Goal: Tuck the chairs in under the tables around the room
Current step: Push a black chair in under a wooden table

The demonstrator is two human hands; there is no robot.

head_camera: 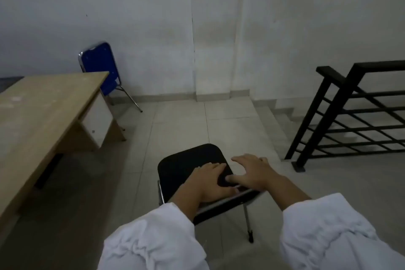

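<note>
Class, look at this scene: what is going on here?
A person in white sleeves has the left hand and the right hand on the backrest of a black metal-legged chair standing in the open on the tiled floor. The light wooden table is to the left; a blue chair stands behind it.

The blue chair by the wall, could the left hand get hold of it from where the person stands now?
Probably not. The blue chair stands far off behind the wooden table, and the left hand rests on the black chair.

Matt wood-grain table (pixel 48 103); chrome-framed black chair (pixel 188 164)
</note>
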